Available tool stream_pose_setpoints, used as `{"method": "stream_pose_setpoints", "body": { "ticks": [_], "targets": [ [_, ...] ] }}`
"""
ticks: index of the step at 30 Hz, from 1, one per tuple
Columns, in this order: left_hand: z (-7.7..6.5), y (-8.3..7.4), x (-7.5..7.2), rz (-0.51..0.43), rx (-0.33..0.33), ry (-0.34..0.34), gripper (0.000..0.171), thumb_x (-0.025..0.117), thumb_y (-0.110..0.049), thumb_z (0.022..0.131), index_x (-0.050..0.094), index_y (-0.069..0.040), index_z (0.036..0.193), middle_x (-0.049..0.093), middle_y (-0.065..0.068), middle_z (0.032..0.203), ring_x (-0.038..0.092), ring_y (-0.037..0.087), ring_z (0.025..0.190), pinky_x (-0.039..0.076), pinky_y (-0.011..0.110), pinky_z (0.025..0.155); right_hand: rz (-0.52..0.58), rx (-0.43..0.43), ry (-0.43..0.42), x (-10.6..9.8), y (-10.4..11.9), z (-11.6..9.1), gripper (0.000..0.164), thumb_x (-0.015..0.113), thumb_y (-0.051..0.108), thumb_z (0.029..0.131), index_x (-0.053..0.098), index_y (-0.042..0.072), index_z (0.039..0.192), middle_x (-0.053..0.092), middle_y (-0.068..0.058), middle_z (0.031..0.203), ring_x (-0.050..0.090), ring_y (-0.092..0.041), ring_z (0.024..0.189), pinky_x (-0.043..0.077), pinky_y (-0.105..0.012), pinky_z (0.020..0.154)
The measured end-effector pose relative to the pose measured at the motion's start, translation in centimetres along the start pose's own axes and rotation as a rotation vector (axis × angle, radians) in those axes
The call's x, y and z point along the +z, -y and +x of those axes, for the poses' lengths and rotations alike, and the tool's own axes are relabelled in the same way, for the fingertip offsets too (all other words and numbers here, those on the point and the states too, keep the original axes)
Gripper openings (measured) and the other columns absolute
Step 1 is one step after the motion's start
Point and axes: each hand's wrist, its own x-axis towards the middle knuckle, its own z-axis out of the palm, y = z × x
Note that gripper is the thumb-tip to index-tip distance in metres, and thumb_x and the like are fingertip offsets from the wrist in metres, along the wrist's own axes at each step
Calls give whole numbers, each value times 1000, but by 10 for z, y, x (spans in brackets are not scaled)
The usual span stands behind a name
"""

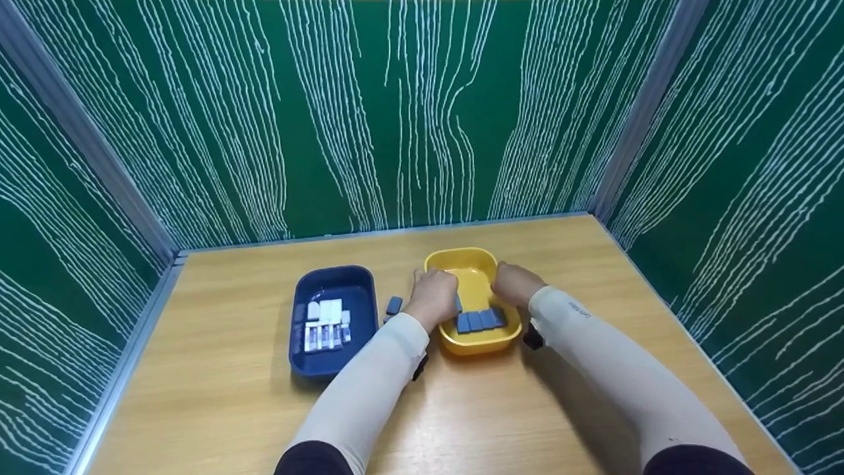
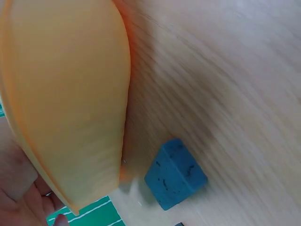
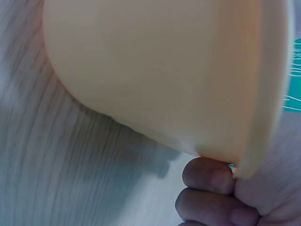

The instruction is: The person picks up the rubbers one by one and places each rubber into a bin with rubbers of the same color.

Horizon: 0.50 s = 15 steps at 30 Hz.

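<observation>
A yellow plastic tub (image 1: pixel 484 343) stands on the wooden table with several blue-grey erasers (image 1: pixel 481 321) lined up near its front end. My left hand (image 1: pixel 435 295) grips the tub's left rim. In the left wrist view, its curled fingers (image 2: pixel 40 200) are partly hidden behind the tub wall (image 2: pixel 70 108). My right hand (image 1: pixel 517 284) holds the opposite rim, its fingers (image 3: pixel 209 174) curled against the outer wall in the right wrist view. A loose blue eraser (image 2: pixel 175 175) with dark marks lies on the table just outside the tub's left side.
Left of the yellow tub is a dark blue tub (image 1: pixel 333 366) holding several white erasers (image 1: pixel 328 323), some with printed sleeves. Between the tubs lies a blue-grey eraser (image 1: pixel 394 305). Green panels (image 1: pixel 330 132) with wavy white lines enclose the table's back and sides.
</observation>
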Motion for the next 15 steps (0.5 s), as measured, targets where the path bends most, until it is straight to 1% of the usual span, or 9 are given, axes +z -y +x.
{"method": "stream_pose_setpoints", "body": {
  "ticks": [2, 3, 5, 7, 10, 13, 15],
  "targets": [
    [0, -1, -1, 26, 15, -4, 6, 79, -15, 101, 81, -15, 96, 84, 2, 104, 70, 31, 118, 39, 59, 122, -54, -20, -4, 1, -1, 3, 33, 55, 15, 110, 62, -7, 134, 70, -15, 106, 64, -29, 91, 56, -41, 85],
    [0, -1, -1, 41, 23, -6, 7, 78, -14, 101, 81, -14, 95, 84, 2, 103, 71, 31, 115, 39, 60, 121, -71, -25, -3, 1, -1, 4, 33, 56, 15, 111, 62, -8, 134, 70, -15, 104, 64, -29, 89, 56, -41, 84],
    [-2, -2, -3, 60, 32, -3, 8, 76, -13, 103, 81, -15, 97, 84, 2, 102, 73, 30, 111, 38, 60, 122, -108, -39, -1, 2, -2, 5, 35, 57, 17, 112, 62, -9, 135, 71, -15, 102, 64, -28, 87, 57, -41, 81],
    [-4, -5, -5, 74, 43, 19, 8, 75, -11, 104, 81, -15, 100, 84, 1, 102, 72, 27, 109, 36, 59, 124, -70, -21, 11, 1, -2, 3, 35, 58, 17, 112, 62, -8, 137, 72, -15, 105, 65, -29, 90, 58, -41, 84],
    [-9, -9, -9, 107, 64, 78, 8, 77, -10, 102, 82, -16, 104, 82, 0, 99, 69, 24, 103, 32, 57, 127, -25, 3, 20, 0, -2, 2, 36, 58, 16, 111, 62, -6, 138, 72, -16, 109, 66, -30, 93, 58, -42, 87],
    [-15, -14, -12, 147, 100, 142, 7, 77, -10, 100, 81, -15, 102, 80, 0, 95, 67, 24, 97, 27, 61, 135, -6, 23, 17, -1, -2, 1, 36, 57, 16, 110, 63, -5, 139, 72, -15, 109, 67, -30, 95, 57, -42, 88],
    [-19, -16, -13, 162, 118, 176, 8, 75, -9, 99, 80, -15, 100, 78, 0, 93, 65, 24, 93, 25, 64, 136, 7, 26, 20, -2, -1, 0, 36, 56, 16, 110, 63, -5, 139, 72, -15, 110, 67, -30, 96, 57, -42, 88]
  ]
}}
